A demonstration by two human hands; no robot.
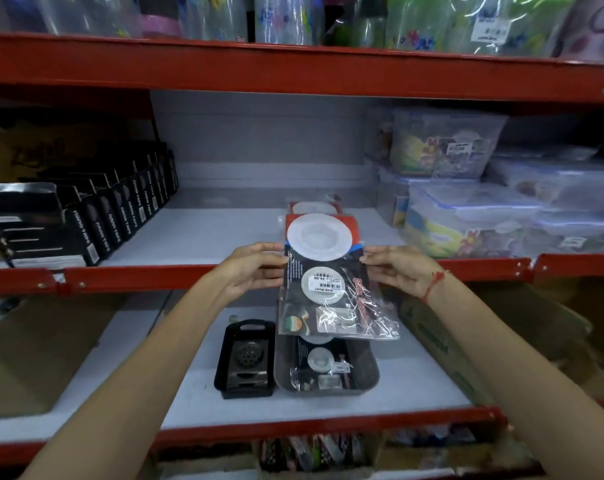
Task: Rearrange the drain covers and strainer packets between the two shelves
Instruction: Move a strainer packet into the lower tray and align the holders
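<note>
I hold a clear plastic strainer packet with white round strainers and a price sticker, in front of the red edge of the upper shelf. My left hand grips its left side and my right hand its right side. The packet's top end reaches over the upper shelf, where more strainer packets lie behind it. On the lower shelf a grey tray holds another strainer packet. A black drain cover pack lies just left of the tray.
Black nano tape boxes line the upper shelf's left side. Clear lidded food containers are stacked on its right. Cardboard boxes flank the lower shelf. Plastic bottles stand on the top shelf.
</note>
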